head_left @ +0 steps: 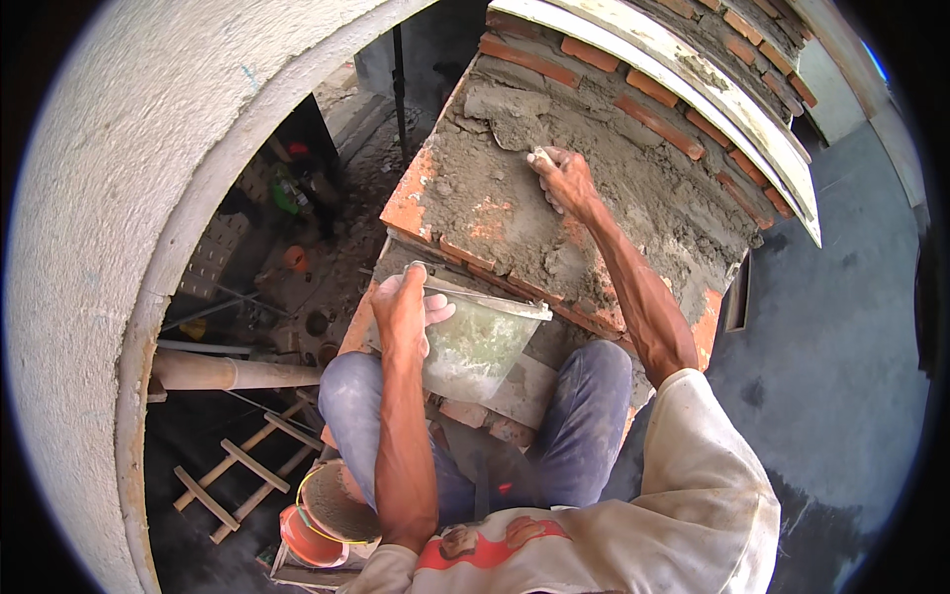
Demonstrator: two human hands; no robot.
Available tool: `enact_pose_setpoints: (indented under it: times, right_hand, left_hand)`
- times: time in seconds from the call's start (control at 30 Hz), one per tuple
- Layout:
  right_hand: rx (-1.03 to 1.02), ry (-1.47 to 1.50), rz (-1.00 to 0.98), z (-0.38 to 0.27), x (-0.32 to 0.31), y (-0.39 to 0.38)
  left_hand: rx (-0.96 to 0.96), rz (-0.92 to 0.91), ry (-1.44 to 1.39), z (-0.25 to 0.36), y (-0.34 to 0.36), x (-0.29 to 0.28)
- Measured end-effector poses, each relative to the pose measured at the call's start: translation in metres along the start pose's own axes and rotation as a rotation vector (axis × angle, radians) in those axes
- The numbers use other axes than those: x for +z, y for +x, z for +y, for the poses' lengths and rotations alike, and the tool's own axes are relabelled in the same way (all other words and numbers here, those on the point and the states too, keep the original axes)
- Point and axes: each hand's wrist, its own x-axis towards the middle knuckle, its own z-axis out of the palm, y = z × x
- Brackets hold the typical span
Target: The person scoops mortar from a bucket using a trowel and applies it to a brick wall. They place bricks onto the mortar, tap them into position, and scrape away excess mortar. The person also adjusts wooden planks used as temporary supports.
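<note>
My right hand (566,180) is closed round the handle of a trowel (513,133), its mortar-smeared blade lying against the wet grey mortar (475,183) spread over the brick ledge. The fingers of my left hand (406,305) grip the rim of a pale, mortar-stained plastic bucket (480,342). That bucket is tilted between my knees, just in front of the ledge's near edge; its inside is mostly hidden. Orange bricks (408,203) show along the left and near edges of the ledge, partly smeared with mortar.
Brick courses (658,124) rise behind the ledge, with a long white board (732,129) curving along them. Left of me, the ledge drops to a lower area with a wooden ladder (237,465) and a bucket of mortar (336,500). A rough pale wall (109,247) stands at far left.
</note>
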Motion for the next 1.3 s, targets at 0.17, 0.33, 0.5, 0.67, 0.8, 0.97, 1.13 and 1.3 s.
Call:
enact_pose_setpoints:
  times: [0.17, 0.33, 0.5, 0.67, 0.8, 0.97, 1.13, 1.3]
  right_hand:
    - [-0.336, -0.441, -0.083, 0.027, -0.056, -0.071]
    - [-0.544, -0.799, -0.140, 0.022, -0.100, -0.180]
    - [-0.026, -0.650, 0.048, 0.090, -0.175, -0.247]
    - [0.539, -0.176, 0.175, 0.106, -0.233, -0.325]
    - [0.354, -0.552, 0.381, 0.163, -0.289, -0.357]
    - [0.379, -0.571, 0.408, 0.179, -0.340, -0.348]
    - [0.700, -0.136, 0.182, 0.156, -0.313, -0.341]
    - [0.709, -0.044, 0.325, 0.180, -0.290, -0.281]
  left_hand:
    - [-0.007, -0.013, -0.016, 0.000, -0.005, 0.002]
    - [0.018, -0.041, -0.015, -0.005, -0.005, -0.015]
    - [0.058, -0.061, -0.006, -0.009, -0.021, -0.028]
    - [0.065, -0.167, -0.035, -0.007, -0.018, -0.056]
    - [0.083, -0.250, 0.084, -0.005, -0.034, -0.054]
    - [0.129, -0.296, 0.125, -0.011, -0.058, -0.043]
    - [0.153, -0.315, 0.137, -0.014, -0.055, -0.039]
    - [0.155, -0.333, 0.190, -0.013, -0.046, -0.032]
